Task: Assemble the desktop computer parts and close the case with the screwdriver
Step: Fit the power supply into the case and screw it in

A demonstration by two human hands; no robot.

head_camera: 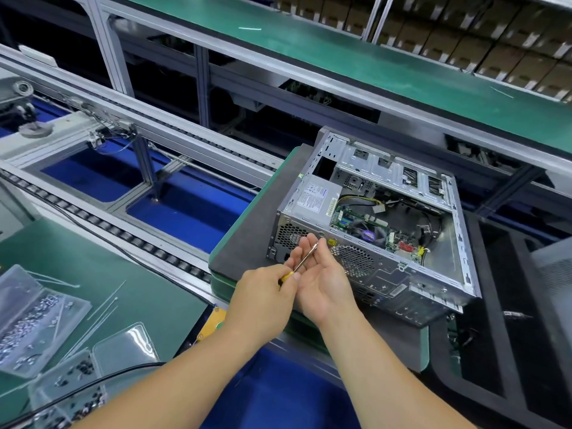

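Observation:
An open desktop case [458, 239] lies on its side on a dark foam pad [247, 230], its motherboard, cables and silver power supply [315, 198] showing. My left hand [263, 292] grips the yellow handle of a small screwdriver [305, 257], whose metal shaft points up toward the case's rear panel. My right hand [325, 280] is held palm-up with straight fingers just behind the shaft, against the rear panel near the fan grille [356, 260].
Clear plastic boxes of screws [34, 317] and cable ties [102, 308] lie on the green mat at left. A roller conveyor [148, 243] runs behind. A black tray [501, 305] sits right of the case. Green shelf [371, 66] overhead.

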